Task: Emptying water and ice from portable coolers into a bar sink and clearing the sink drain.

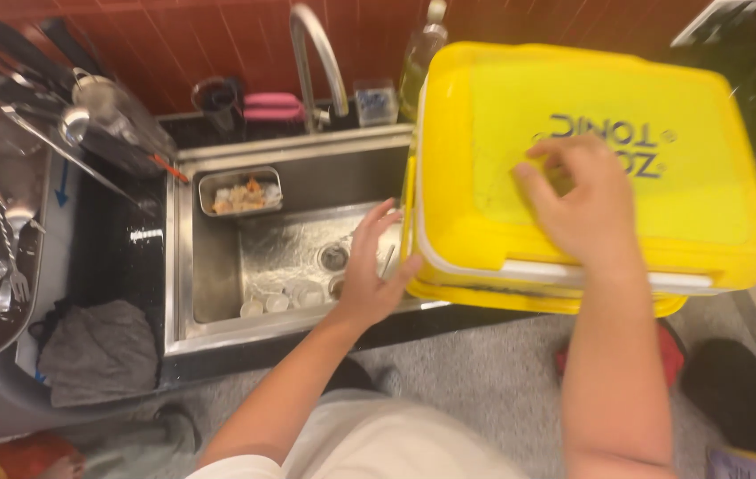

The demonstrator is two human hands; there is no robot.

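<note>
Both your hands are on the big yellow plastic cooler box at the sink's right edge.

Your right hand lies on its lid, fingers curled loosely, gripping nothing; your left hand presses open-fingered against its left wall, over the stainless steel sink. Its long axis runs left-right.

Black counter bears grey cloth beside steel sink.

Both hands on yellow cooler
</note>
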